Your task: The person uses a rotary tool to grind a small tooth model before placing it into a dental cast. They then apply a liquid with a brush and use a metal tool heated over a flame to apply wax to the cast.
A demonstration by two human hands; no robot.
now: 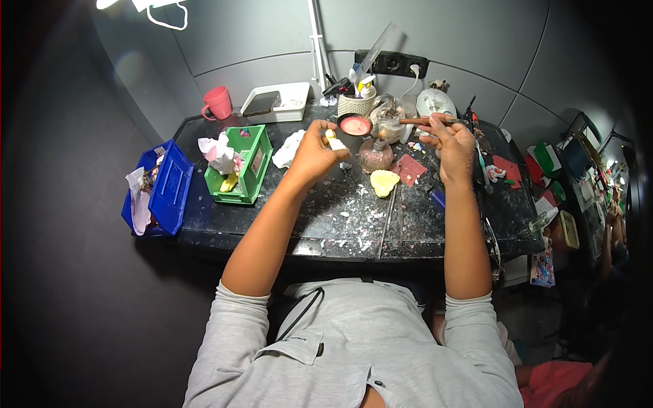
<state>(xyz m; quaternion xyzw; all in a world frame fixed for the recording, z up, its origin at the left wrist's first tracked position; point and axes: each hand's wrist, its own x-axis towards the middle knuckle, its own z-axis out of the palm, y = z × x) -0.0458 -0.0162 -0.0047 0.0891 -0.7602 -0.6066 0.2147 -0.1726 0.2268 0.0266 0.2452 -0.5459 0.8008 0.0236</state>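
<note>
My left hand (314, 154) is closed around a small pale-yellow and white piece (334, 140), probably a plaster cast, partly hidden by the fingers. My right hand (450, 146) pinches a slim tool with a brown handle (415, 121), held nearly level and pointing left. The tool's far end is above a glass spirit burner (375, 156), where a small orange glow shows at the wick. A yellow dental cast (385, 182) lies in front of the burner, beside a dark red sheet (411, 169). A round tin with pink content (355, 124) stands behind the burner.
White scraps and thin metal tools (388, 221) lie on the black table. At left are a green bin (257, 166), a blue bin (178, 190), a pink mug (218, 103) and a white tray (294, 102). A power strip (392, 64) is on the wall. Another person sits at right.
</note>
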